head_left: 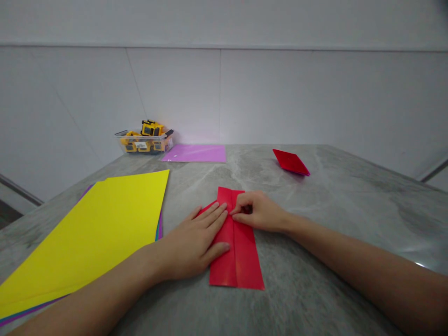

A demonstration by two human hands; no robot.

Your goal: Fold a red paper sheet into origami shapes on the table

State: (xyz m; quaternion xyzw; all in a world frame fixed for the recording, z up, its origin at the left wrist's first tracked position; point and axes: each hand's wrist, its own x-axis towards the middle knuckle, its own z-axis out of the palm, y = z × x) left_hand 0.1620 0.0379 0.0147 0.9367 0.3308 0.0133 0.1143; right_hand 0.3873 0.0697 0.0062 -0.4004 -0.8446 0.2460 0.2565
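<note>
A folded sheet of red paper [247, 259] lies on the table in front of me, its two side flaps meeting along a lengthwise middle line. My left hand [196, 240] rests flat on the left half, fingers stretched out and pressing it down. At the upper part of the middle line, my right hand [257, 211] has thumb and forefinger closed in a pinch on the paper's edge. A slanted red piece of the paper sticks out at the left, partly covered by my left fingers.
Large yellow sheets [105, 228] lie on the left over purple and teal ones. Farther back are a clear bin [142, 145] of yellow toy trucks [152, 128], a lilac pack [199, 153] and a folded red paper piece [291, 162]. A white wall stands behind the grey table [332, 196].
</note>
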